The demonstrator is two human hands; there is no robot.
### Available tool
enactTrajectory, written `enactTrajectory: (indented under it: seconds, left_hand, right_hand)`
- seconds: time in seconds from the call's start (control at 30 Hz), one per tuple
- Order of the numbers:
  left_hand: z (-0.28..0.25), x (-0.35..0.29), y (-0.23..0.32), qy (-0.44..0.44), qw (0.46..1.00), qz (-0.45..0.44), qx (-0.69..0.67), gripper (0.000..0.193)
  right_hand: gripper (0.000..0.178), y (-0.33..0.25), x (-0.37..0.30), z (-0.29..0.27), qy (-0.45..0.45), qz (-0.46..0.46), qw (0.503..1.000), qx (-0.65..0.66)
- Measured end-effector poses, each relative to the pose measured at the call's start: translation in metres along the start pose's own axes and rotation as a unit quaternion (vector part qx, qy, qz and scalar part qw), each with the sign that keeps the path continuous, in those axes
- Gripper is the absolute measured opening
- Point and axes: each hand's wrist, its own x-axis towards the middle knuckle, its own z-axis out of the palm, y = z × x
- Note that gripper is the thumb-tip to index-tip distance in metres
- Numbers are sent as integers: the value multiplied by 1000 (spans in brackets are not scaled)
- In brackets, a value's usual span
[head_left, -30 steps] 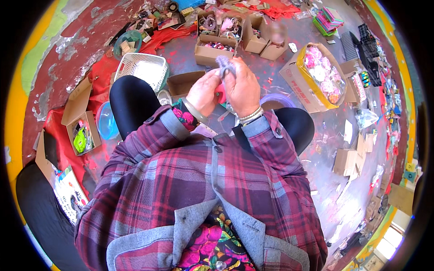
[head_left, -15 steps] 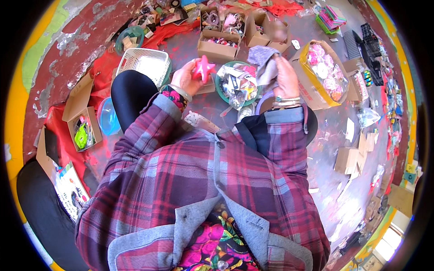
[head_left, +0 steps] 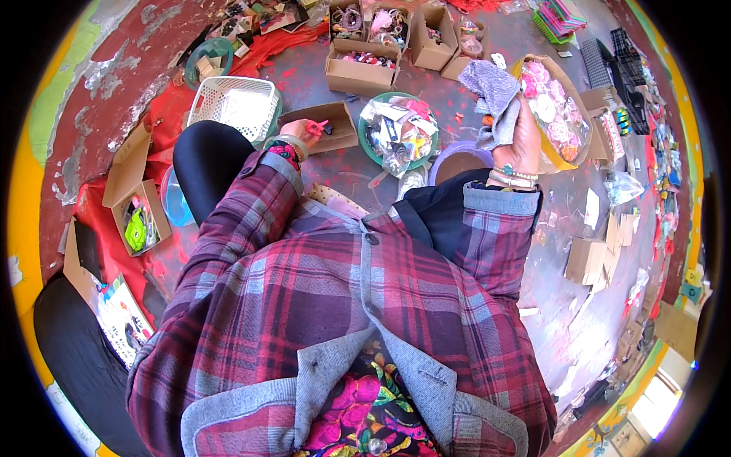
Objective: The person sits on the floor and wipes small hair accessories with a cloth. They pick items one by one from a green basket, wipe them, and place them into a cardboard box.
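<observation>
My left hand (head_left: 295,134) is closed on a pink star-shaped piece (head_left: 315,128), seen nearly edge-on now. It is at the left end of a low open cardboard box (head_left: 340,120), which has a small dark thing inside. My right hand (head_left: 524,145) grips a crumpled grey cloth (head_left: 491,85), which rises above the fingers beside a carton of pink and white flower-like pieces (head_left: 550,114). Between my hands stands a green tub (head_left: 436,145) heaped with small packaged items.
A purple bucket (head_left: 437,174) stands by my right knee. The white basket (head_left: 199,97) is beyond my left knee. Several cardboard boxes (head_left: 358,78) of small goods line the far side. Flattened cardboard (head_left: 590,259) lies to the right, and a blue bowl (head_left: 173,196) to the left.
My left hand has lowered the pink star to the cardboard box and turned it edge-on. My right hand has moved right with the grey cloth, away from the green tub.
</observation>
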Motion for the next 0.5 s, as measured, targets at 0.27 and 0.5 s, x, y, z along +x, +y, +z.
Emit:
enactTrajectory:
  seconds: [0.27, 0.5]
  left_hand:
    - [8, 7, -1, 126, 984, 104, 68, 15]
    - [69, -14, -1, 33, 873, 332, 356, 25]
  right_hand:
    - [42, -22, 1, -15, -104, -28, 976, 188]
    - [45, -47, -7, -9, -61, -93, 949, 294]
